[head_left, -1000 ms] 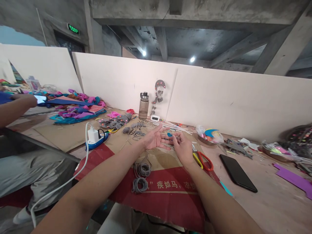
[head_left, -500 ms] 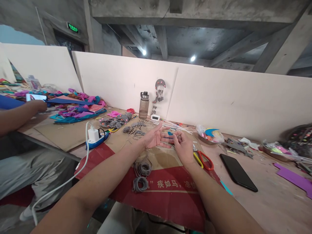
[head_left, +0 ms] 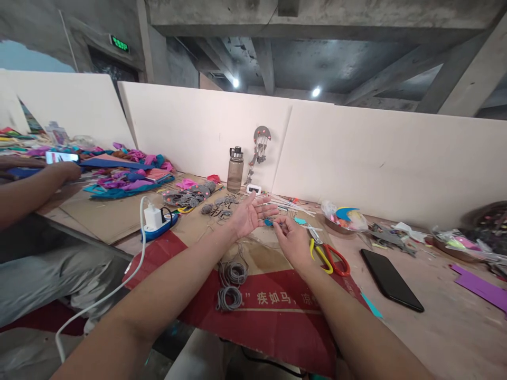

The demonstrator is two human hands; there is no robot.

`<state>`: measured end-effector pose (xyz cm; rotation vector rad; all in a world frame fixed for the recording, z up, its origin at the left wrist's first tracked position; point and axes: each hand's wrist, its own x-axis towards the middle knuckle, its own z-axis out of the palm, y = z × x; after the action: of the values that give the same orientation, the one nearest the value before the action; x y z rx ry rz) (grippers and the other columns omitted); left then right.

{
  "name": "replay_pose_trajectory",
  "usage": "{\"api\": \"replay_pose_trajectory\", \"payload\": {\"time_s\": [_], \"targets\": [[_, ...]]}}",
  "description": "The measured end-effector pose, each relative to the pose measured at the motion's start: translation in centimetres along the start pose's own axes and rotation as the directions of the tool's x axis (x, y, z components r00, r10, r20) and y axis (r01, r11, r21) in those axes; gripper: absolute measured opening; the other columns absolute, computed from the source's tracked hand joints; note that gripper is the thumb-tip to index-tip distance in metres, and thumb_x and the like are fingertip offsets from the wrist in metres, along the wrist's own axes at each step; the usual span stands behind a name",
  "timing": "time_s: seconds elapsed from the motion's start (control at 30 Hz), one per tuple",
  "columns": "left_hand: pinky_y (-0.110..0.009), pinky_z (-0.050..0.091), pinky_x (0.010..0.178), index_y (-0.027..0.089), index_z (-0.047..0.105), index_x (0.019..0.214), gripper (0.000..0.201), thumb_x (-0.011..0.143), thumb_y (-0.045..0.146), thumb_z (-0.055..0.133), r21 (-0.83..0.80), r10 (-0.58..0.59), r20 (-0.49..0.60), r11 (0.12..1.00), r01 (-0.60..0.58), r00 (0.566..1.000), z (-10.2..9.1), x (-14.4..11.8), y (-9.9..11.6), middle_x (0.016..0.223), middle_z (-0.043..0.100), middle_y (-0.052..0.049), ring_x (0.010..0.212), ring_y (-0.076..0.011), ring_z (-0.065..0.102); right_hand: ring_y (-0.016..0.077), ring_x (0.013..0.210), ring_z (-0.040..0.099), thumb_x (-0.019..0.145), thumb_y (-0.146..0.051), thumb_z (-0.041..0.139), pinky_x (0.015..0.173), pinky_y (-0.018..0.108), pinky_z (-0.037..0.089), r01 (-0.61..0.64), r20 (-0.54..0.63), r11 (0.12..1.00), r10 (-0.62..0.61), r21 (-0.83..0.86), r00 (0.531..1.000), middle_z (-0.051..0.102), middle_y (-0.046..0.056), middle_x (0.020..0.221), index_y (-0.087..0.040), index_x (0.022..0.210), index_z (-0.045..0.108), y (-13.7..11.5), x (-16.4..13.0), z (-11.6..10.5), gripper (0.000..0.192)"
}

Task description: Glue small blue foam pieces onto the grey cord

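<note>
Left hand [head_left: 249, 216] lies flat, fingers spread; right hand [head_left: 292, 241] pinches a small blue foam piece [head_left: 269, 222] over glossy cardboard [head_left: 273, 311].

Even, moderately bright indoor light; two round white ceiling lamps [head_left: 316, 92] glare at twelve o'clock against dim grey concrete beams [head_left: 356, 21]. Shadows on the brown cardboard-covered worktable [head_left: 435, 327] are soft. Wide-angle distortion bends straight edges toward nine and three o'clock; the centre stays sharp.

A small blue piece [head_left: 269, 222], perhaps felt, sits between both hands' fingertips
</note>
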<state>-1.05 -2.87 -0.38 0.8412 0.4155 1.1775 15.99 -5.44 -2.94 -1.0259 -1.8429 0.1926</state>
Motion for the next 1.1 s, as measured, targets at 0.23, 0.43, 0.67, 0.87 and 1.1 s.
{"api": "replay_pose_trajectory", "payload": {"time_s": [0.23, 0.43, 0.67, 0.87, 1.1], "targets": [[-0.054, 0.047, 0.093, 0.012, 0.063, 0.107, 0.050, 0.093, 0.053, 0.038, -0.034, -0.016, 0.012, 0.999, 0.016, 1.000, 0.3, -0.3, 0.1, 0.113, 0.067, -0.020, 0.103, -0.0295, 0.066, 0.0126, 0.054, 0.047, 0.088, -0.033, 0.052, 0.057, 0.025, 0.037, -0.038, -0.064, 0.999, 0.040, 0.035, 0.997, 0.057, -0.002, 0.061, -0.020, 0.086, 0.061, 0.3, 0.1, -0.3, 0.016], [-0.057, 0.045, 0.094, 0.012, 0.062, 0.108, 0.050, 0.093, 0.054, 0.038, -0.046, -0.015, 0.055, 0.999, 0.017, 0.998, -0.1, -0.2, 0.1, 0.112, 0.067, -0.019, 0.104, -0.0301, 0.065, 0.0130, 0.054, 0.048, 0.087, -0.034, 0.052, 0.056, 0.025, 0.037, -0.036, -0.046, 0.999, 0.036, -0.009, 0.998, 0.057, -0.002, 0.062, -0.019, 0.084, 0.061, 1.0, 0.2, 0.0, 0.018], [-0.058, 0.044, 0.096, 0.011, 0.063, 0.106, 0.050, 0.093, 0.053, 0.040, -0.055, -0.002, 0.045, 0.998, 0.005, 0.999, -0.1, 0.0, 0.0, 0.111, 0.067, -0.020, 0.106, -0.0308, 0.064, 0.0133, 0.055, 0.050, 0.088, -0.035, 0.051, 0.057, 0.025, 0.038, -0.049, -0.049, 0.999, 0.050, 0.009, 0.998, 0.060, -0.001, 0.063, -0.020, 0.086, 0.061, 0.7, 0.2, -0.2, 0.018], [-0.058, 0.045, 0.095, 0.012, 0.062, 0.108, 0.049, 0.092, 0.053, 0.041, -0.047, 0.019, 0.039, 0.999, -0.017, 0.999, -0.1, -0.1, 0.1, 0.114, 0.066, -0.019, 0.109, -0.0312, 0.063, 0.0145, 0.055, 0.052, 0.087, -0.035, 0.052, 0.058, 0.026, 0.038, -0.067, -0.040, 0.997, 0.065, -0.043, 0.997, 0.059, -0.001, 0.060, -0.021, 0.085, 0.062, 1.0, 0.2, -0.1, 0.017], [-0.058, 0.045, 0.096, 0.011, 0.062, 0.108, 0.049, 0.093, 0.052, 0.039, -0.052, 0.013, 0.035, 0.999, -0.011, 0.999, 0.0, -0.1, 0.0, 0.113, 0.066, -0.020, 0.108, -0.0304, 0.063, 0.0149, 0.060, 0.056, 0.088, -0.035, 0.051, 0.061, 0.026, 0.040, -0.060, -0.038, 0.998, 0.060, -0.003, 0.998, 0.065, 0.000, 0.068, -0.021, 0.087, 0.061, 0.8, 0.3, -0.1, 0.018]]}}
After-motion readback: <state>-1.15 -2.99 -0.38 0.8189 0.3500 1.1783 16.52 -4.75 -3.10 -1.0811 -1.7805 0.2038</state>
